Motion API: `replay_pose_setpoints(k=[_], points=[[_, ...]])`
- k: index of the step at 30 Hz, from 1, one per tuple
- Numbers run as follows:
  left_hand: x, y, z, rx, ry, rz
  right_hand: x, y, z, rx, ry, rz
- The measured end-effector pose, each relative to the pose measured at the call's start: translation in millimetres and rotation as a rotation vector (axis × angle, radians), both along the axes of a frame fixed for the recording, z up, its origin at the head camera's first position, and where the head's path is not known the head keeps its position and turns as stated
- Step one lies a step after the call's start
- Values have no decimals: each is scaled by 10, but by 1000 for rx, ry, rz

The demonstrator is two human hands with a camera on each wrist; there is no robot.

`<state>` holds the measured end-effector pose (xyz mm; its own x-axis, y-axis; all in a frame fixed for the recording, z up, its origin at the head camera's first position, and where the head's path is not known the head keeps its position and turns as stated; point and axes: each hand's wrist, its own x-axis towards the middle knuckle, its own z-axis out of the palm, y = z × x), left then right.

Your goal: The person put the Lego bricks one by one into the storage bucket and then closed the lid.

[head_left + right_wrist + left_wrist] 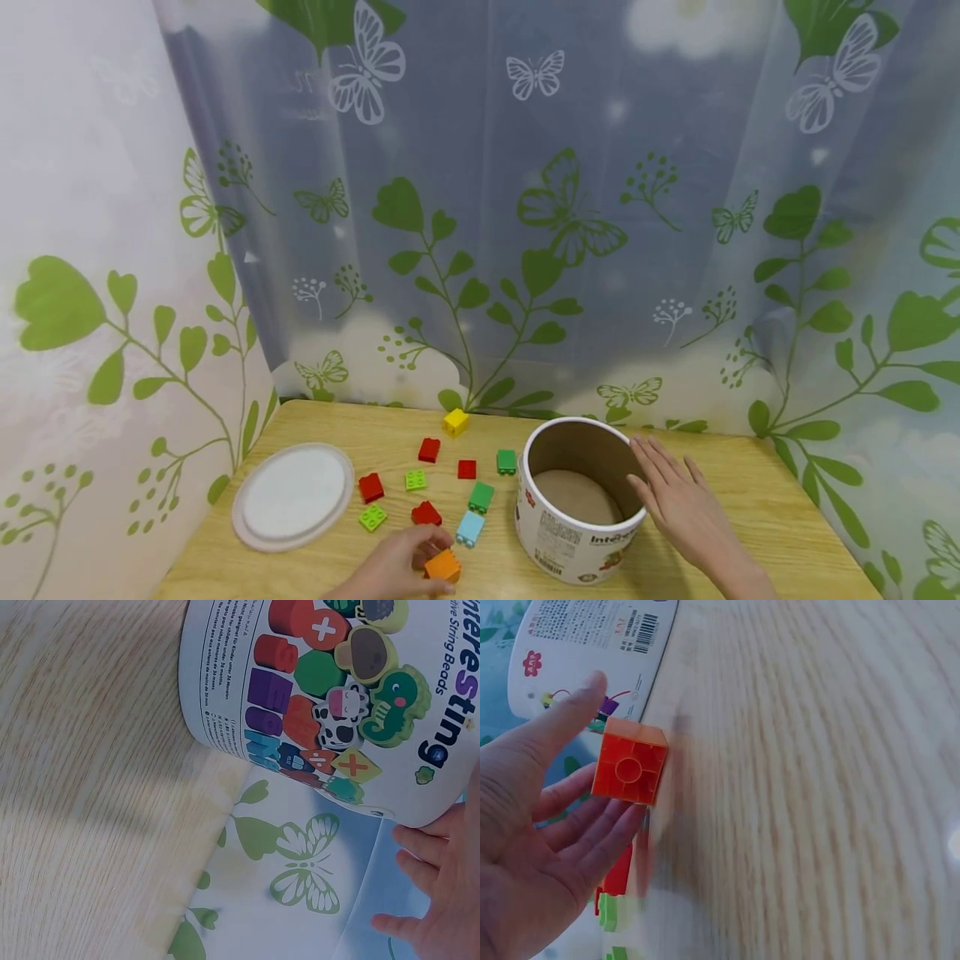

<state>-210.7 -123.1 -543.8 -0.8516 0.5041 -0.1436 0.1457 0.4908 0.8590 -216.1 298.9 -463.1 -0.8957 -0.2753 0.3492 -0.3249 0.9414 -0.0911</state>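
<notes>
My left hand (401, 562) is around an orange toy block (442, 567), the thumb on one side and the fingers on the other. In the left wrist view the block's hollow underside (628, 769) faces the camera; the thumb stands apart from the block and the fingertips lie close beside it. My right hand (682, 504) rests with extended fingers at the right rim of a white round tub (570, 546), whose inside shows a bare brown bottom. Printed toy pictures cover the tub's side in the right wrist view.
Left of the tub lie a light blue block (470, 528), green blocks (481, 497), red blocks (371, 487) and lime blocks (372, 517). A yellow block (455, 422) sits near the back edge. Far left is a round white lid (296, 496). Patterned curtains (480, 208) surround the wooden table (225, 575).
</notes>
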Motion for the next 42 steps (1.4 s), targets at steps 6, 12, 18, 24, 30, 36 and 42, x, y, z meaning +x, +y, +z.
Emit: replay_pose_setpoints(k=[6, 12, 18, 24, 30, 36, 42], points=[[-16, 8, -30, -31, -79, 37, -7, 0, -16, 2, -3, 6], [-11, -2, -25, -32, -23, 20, -6, 2, -25, 6, 15, 5], [-11, -15, -2, -42, 71, -6, 2, -5, -25, 7, 20, 5], [-59, -12, 96, -42, 167, -4, -5, -6, -26, 10, 30, 3], [-94, -7, 233, -9, 236, 3, -11, -1, -27, 23, 31, 9], [-156, 7, 362, -16, 357, 22, -4, -6, -23, 26, 41, 20], [-245, 30, 458, -9, 381, 30, 3, -8, -7, 24, 35, 21]])
